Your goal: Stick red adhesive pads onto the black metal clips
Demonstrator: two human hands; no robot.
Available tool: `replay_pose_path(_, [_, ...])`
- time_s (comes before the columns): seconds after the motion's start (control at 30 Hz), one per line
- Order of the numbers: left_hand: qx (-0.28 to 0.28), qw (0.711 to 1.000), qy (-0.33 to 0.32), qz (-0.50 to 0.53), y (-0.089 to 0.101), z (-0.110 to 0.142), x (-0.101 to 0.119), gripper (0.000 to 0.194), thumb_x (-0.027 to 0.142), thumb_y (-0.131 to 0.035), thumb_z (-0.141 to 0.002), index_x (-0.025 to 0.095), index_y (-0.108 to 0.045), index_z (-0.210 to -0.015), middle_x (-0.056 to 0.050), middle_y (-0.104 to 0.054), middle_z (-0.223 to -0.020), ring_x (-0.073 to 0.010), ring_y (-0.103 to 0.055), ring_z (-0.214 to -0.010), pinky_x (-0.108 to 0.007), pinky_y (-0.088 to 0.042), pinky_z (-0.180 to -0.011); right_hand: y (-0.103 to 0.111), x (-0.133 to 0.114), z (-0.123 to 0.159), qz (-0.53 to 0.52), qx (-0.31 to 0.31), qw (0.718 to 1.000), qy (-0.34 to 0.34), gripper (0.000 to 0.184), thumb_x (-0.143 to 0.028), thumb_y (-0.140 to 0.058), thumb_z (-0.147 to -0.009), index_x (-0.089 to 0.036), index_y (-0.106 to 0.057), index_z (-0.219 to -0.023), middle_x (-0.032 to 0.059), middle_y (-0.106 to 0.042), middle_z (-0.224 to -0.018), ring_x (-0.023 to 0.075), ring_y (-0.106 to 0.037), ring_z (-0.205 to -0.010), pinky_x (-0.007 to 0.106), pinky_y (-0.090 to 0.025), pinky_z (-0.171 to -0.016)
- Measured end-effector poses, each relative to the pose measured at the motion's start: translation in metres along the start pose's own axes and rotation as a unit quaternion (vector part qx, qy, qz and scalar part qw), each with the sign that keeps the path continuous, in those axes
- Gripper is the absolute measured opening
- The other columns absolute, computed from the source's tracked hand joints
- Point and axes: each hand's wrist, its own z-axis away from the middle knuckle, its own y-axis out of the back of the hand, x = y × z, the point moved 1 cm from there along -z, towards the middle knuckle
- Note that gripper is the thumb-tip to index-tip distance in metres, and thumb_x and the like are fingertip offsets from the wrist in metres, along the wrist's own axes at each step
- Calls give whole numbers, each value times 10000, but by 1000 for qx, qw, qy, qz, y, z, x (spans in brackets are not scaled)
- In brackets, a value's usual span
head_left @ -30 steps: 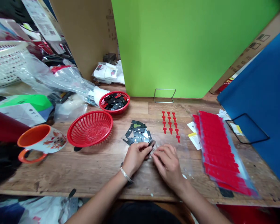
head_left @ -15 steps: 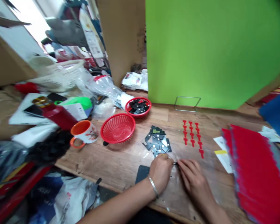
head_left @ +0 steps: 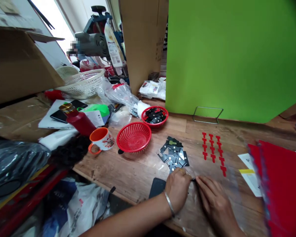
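bright daylight from the blown-out window point(head_left: 54, 26) upper left; edges stretched, right side blurred.

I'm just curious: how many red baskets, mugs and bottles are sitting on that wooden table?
Red baskets: 2
Orange mug: 1
Red bottle: 1
Total: 4

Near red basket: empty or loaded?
Empty. The near red basket shows only bare mesh inside, while the far basket behind it holds black parts.
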Motion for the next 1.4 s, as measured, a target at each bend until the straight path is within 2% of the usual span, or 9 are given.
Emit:
replay_pose_path(0.17, [-2,1000,-18,-3,6,0,-2,211,244,-455,-836,176,-610,-710,-23,-569,-738,-152,-497,-745,-254,-344,-603,2,-2,-2,-11,-5,1000,-5,328,-194,-458,-859,-167,-519,-1180,117,-594,-1069,236,-544,-1003,409,-459,-849])
replay_pose_path(0.4, [9,1000,-24,-17,3,3,-8,219,240,-457,-839,176,-590,-676,-7,-554,-706,-139,-483,-709,-256,-297,-548,-3,0,3,-9,-14,999,32,367,-196,-458,-856,-182,-484,-1221,108,-592,-1088,243,-536,-1013,414,-458,-844])
replay_pose_path(0.6, [19,999,-33,-12,8,7,-8,230,238,-446,-842,179,-595,-677,-11,-551,-695,-151,-484,-721,-256,-318,-552,2,-3,0,-16,-12,1000,19,360,-184,-472,-846,-184,-496,-1205,106,-596,-1068,245,-529,-1014,423,-450,-852])
replay_pose_path(0.77, [7,999,-10,32,5,11,-12,220,267,-451,-837,174,-622,-734,-33,-561,-739,-160,-505,-758,-252,-372,-614,-5,-6,3,-28,-30,999,14,374,-173,-456,-849,-178,-481,-1222,104,-597,-1056,239,-530,-1003,410,-464,-836])
replay_pose_path(1.03, [-9,1000,-5,29,5,10,-11,242,257,-418,-838,174,-618,-729,-48,-554,-741,-179,-507,-756,-275,-402,-642,-4,-9,-1,-67,-10,998,-12,345,-127,-454,-840,-206,-504,-1172,86,-593,-1005,224,-534,-966,400,-460,-818])
replay_pose_path(1.1, [-11,999,-8,32,6,10,-11,245,258,-407,-842,175,-614,-741,-49,-557,-762,-183,-507,-780,-276,-406,-661,-1,-10,-1,-79,-1,996,-30,388,-136,-456,-842,-207,-457,-1224,87,-582,-1039,216,-537,-975,381,-461,-819])
replay_pose_path(1.2, [3,998,-4,62,15,12,-11,223,252,-414,-839,185,-618,-782,-44,-563,-804,-178,-503,-820,-270,-409,-709,4,-10,-3,-88,30,991,-92,445,-190,-468,-845,-196,-387,-1283,92,-571,-1061,208,-553,-957,359,-466,-809])
replay_pose_path(1.3, [26,994,5,104,28,13,-13,189,249,-448,-825,209,-629,-860,-39,-571,-845,-173,-497,-855,-265,-404,-746,9,-8,-5,-88,45,984,-146,406,-252,-471,-848,-200,-420,-1247,84,-580,-1039,205,-567,-930,350,-466,-807])
replay_pose_path(1.4, [28,990,14,136,35,15,-13,183,247,-469,-817,217,-640,-877,-39,-580,-832,-169,-502,-854,-261,-401,-759,10,-4,-6,-90,43,981,-169,365,-296,-468,-849,-200,-458,-1200,83,-591,-1032,209,-572,-928,343,-467,-805])
